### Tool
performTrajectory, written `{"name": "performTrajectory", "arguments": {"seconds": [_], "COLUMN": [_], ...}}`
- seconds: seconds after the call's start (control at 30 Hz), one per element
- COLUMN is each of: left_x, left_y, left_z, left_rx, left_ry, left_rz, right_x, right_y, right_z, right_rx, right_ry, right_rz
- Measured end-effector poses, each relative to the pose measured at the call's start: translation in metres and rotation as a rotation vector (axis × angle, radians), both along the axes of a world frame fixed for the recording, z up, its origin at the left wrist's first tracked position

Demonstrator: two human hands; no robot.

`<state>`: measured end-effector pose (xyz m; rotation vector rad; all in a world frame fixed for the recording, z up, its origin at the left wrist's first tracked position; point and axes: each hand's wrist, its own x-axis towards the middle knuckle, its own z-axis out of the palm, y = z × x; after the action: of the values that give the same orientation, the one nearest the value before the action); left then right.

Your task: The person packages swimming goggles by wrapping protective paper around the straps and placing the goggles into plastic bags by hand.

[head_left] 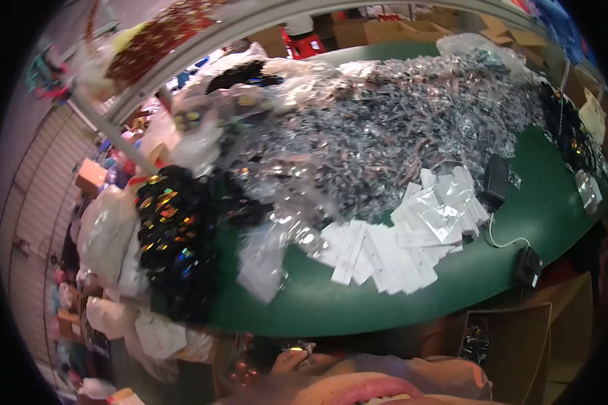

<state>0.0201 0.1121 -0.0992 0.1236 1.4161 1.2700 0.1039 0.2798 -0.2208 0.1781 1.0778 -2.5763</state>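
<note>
One small shiny piece (pixel 307 352) is pinched in the left hand (pixel 289 362), its long axis too small to tell.

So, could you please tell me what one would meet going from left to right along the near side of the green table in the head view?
Black sequins → clear bags → white cards → upper black box → lower black box → clear packet.

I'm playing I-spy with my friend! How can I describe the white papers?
Find the big green table. On it, between the shiny heap and the near edge, lie the white papers. They're flat and white, unlike the clear bags to their left.
</note>
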Motion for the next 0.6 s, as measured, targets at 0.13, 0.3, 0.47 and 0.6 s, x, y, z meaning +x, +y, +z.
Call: {"name": "performTrajectory", "arguments": {"seconds": [0.13,0.3,0.47,0.6], "left_x": [0.037,0.020,0.018,0.025], "left_y": [-0.029,-0.082,-0.104,-0.116], "left_z": [0.040,0.027,0.041,0.059], "left_rx": [0.050,0.136,0.384,0.471], "left_ry": [0.140,0.168,-0.229,-0.301], "left_rz": [0.121,0.433,0.560,0.569], "right_x": [0.033,0.056,0.063,0.072], "right_y": [-0.043,-0.074,-0.112,-0.119], "right_z": [0.044,0.132,0.184,0.240], "right_rx": [-0.009,0.121,0.157,0.249], "right_ry": [-0.052,0.010,-0.116,-0.191], "right_rz": [0.122,0.117,0.000,0.066]}}
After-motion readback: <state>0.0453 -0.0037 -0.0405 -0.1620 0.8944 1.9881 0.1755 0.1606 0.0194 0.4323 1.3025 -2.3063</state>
